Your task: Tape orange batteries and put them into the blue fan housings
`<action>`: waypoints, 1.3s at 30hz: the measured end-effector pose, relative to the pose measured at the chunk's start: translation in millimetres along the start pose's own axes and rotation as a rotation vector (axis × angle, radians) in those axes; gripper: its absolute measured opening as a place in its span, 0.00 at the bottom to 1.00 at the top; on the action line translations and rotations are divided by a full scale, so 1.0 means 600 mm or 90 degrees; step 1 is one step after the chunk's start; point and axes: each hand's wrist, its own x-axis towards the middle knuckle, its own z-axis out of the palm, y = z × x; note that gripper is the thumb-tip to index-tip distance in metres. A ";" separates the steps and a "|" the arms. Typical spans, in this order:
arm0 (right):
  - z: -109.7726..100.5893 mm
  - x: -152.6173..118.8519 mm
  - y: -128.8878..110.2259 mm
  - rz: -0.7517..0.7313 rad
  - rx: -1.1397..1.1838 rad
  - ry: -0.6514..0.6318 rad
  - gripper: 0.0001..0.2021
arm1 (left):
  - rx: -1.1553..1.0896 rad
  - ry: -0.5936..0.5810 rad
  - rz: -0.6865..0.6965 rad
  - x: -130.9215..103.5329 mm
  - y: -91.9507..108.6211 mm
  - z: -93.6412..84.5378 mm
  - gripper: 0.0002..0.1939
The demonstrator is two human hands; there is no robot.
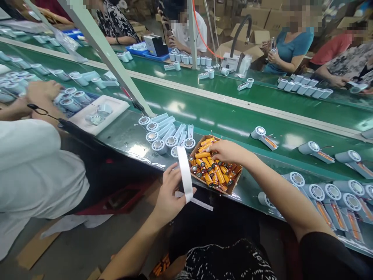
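My left hand point(171, 192) is wrapped round a roll of white tape point(185, 175), held upright near the table's front edge; a loose strip point(201, 204) trails below it. My right hand point(223, 151) reaches into a cardboard box point(237, 179) full of orange battery cells with wires point(214, 171). Its fingers are bent down among the cells, and whether they grip one is not clear. Just left of the box lie several light blue round housings with handles point(159, 146), close together on the table.
More blue housings with orange cells point(332, 192) lie at the right. Others sit on the green conveyor point(186, 109). A slanted metal post point(116, 66), a white foam tray point(100, 114) and a co-worker's arm point(43, 95) are at the left. People sit across the line.
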 end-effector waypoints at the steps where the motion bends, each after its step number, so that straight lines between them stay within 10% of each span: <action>1: -0.001 0.009 0.003 0.015 -0.009 -0.008 0.10 | 0.018 -0.007 0.026 0.001 0.001 0.002 0.22; 9: -0.012 -0.096 0.022 0.010 0.489 0.463 0.16 | 0.124 -0.048 0.148 0.001 0.001 0.003 0.24; 15: 0.035 -0.183 -0.053 0.030 0.731 0.542 0.21 | 0.235 -0.031 0.277 0.029 0.013 0.015 0.24; 22: 0.042 -0.232 -0.073 0.093 0.833 0.455 0.19 | 0.320 -0.030 0.352 0.045 0.040 0.025 0.26; 32: 0.013 -0.244 -0.069 0.073 0.361 0.291 0.19 | 0.456 -0.062 0.419 0.049 0.057 0.021 0.30; 39: 0.059 -0.241 -0.065 0.078 0.492 0.334 0.22 | 0.493 -0.069 0.464 0.079 0.086 0.003 0.29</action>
